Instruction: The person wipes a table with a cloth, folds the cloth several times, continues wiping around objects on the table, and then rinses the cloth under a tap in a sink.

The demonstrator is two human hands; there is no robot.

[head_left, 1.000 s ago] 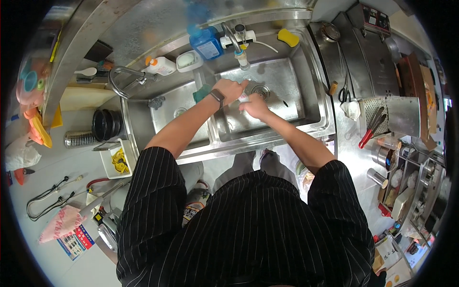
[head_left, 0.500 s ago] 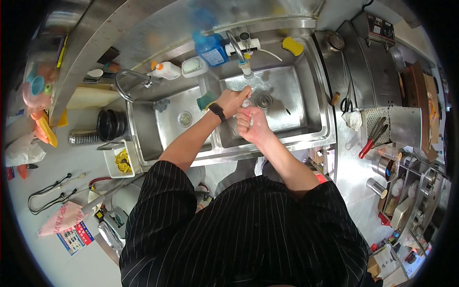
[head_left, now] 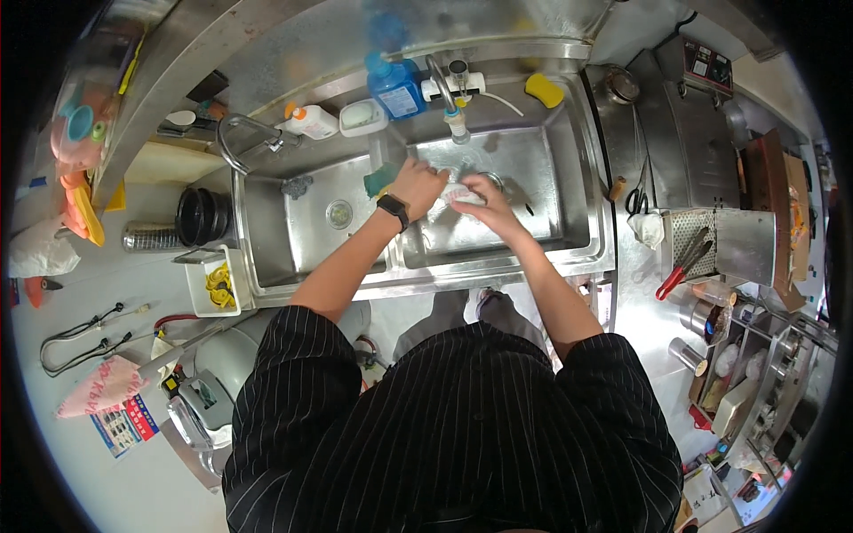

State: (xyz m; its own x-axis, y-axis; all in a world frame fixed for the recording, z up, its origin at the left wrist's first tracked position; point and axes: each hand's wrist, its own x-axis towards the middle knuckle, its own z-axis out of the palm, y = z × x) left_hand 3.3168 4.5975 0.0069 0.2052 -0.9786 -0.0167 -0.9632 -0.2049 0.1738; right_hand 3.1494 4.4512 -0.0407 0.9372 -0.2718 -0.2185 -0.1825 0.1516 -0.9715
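Over the right basin of a steel double sink [head_left: 498, 247], my right hand [head_left: 498, 209] pinches a crumpled white piece with reddish marks [head_left: 462, 194], wet-looking and cloth-like. Thumb and fingers close on it from the right. Just to its left is my left hand [head_left: 418, 186], back upward, fingers curled inward; whatever they hold is hidden. A dark watch [head_left: 393, 211] sits on my left wrist. The curved faucet [head_left: 442, 80] ends in a white filter nozzle [head_left: 458, 126] above my hands. Left of my left hand, a green scouring pad [head_left: 380, 180] rests at the divider.
Behind the basins stand a blue bottle [head_left: 395, 89], a soap dish [head_left: 362, 117], a white pump bottle [head_left: 311, 121] and a yellow sponge [head_left: 544, 90]. A second faucet [head_left: 233, 147] arches at left. Red-handled tongs [head_left: 682, 265] and scissors [head_left: 638, 197] lie to the right.
My hands, earlier pressed together as fists around something white, have moved apart. The right fingers have loosened, and the white piece now shows between the hands.
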